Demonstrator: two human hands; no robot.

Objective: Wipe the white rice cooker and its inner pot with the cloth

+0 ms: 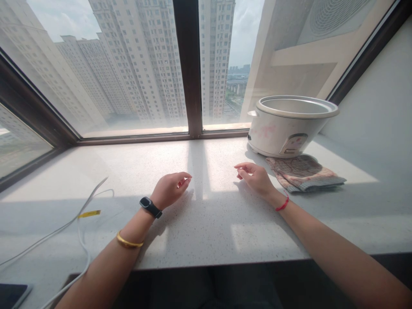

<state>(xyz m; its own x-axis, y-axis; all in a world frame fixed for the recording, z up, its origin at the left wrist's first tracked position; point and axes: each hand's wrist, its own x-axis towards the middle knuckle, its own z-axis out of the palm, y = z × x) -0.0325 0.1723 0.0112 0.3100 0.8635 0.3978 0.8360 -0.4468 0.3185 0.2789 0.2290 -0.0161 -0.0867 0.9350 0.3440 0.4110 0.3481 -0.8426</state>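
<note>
My left hand (171,189) rests on the speckled white counter (206,231), its fingers loosely curved, a small gap between thumb and index finger and nothing held. A black watch (150,207) and a gold bangle (129,241) are on that arm. To the right, my right hand (254,177) is also bent loosely, its thumb and fingers slightly apart with nothing between them. It wears a red string (282,202) and is nearest to a folded patterned cloth (304,171). The two hands are apart, fingertips facing each other.
A white lidless cooker (277,135) stands at the back right, behind the cloth. White cables (64,226) with a yellow tag (90,213) lie at left; a dark-screened device (13,295) is at the lower left corner. Framed windows (189,68) border the counter's back.
</note>
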